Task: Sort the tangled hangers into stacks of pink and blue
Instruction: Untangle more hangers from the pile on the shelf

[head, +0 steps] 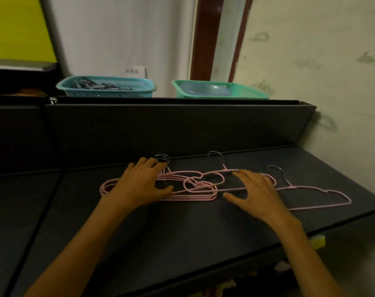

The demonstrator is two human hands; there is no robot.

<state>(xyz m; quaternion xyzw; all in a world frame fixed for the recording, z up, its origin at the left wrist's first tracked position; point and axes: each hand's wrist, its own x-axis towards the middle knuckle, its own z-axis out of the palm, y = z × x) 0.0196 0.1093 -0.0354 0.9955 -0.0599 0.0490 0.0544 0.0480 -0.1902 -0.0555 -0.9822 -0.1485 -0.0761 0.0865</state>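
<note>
Down on the dark table (182,228): a stack of pink hangers (161,190) at centre left, metal hooks (162,161) bunched at the far side, close to the raised back panel (171,129). Left hand (139,185) flat on that stack, fingers straight and slightly spread, fingertips beside the hooks, thumb out to the right along the wires. Second pink hanger (212,179) overlapping the stack's right end, hook pointing away. Right hand (255,191) over it, fingers spread wide and reaching left, thumb apart and low; whether touching the wire, cannot tell. Third pink hanger (323,197) further right, partly under the right hand, near the table's right edge.

Up on the ledge behind: blue basket (106,87) with grey clips, green tray (221,90) holding a bluish dish. White label (135,71) on the wall above the basket, writing too blurred to read.
</note>
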